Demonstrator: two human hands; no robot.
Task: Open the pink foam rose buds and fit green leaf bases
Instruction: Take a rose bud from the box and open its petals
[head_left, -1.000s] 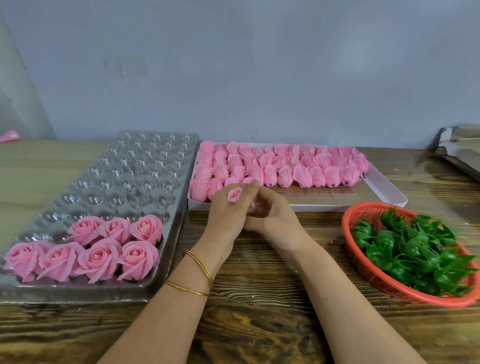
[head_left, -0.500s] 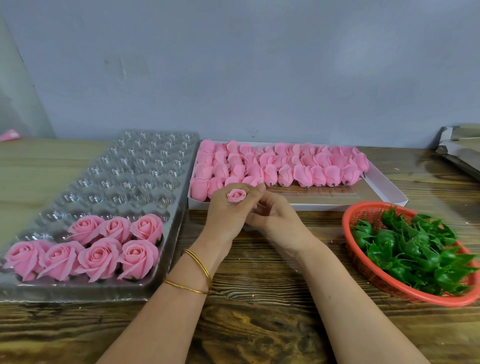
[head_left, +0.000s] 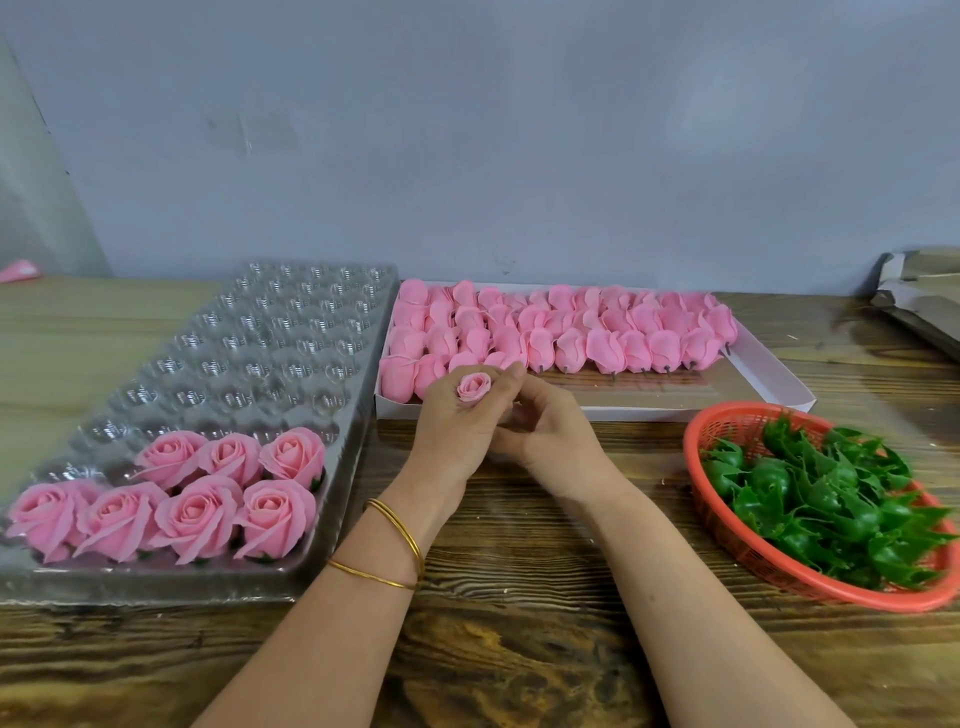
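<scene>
Currently, the left hand (head_left: 457, 426) grips one pink rose bud (head_left: 474, 387) upright between thumb and fingers, above the table edge of the white box (head_left: 779, 387). The right hand (head_left: 550, 434) presses against the left with fingers curled; whether it grips the bud cannot be told. Two gold bangles (head_left: 400, 540) circle the left wrist. Behind the hands, the white box holds rows of closed buds (head_left: 597, 332). Opened roses (head_left: 197, 493) fill the near cells of the clear plastic tray (head_left: 260, 338) at left. At right, a red basket (head_left: 696, 467) contains green leaf bases (head_left: 821, 493). All rest on a wooden table (head_left: 519, 649).
</scene>
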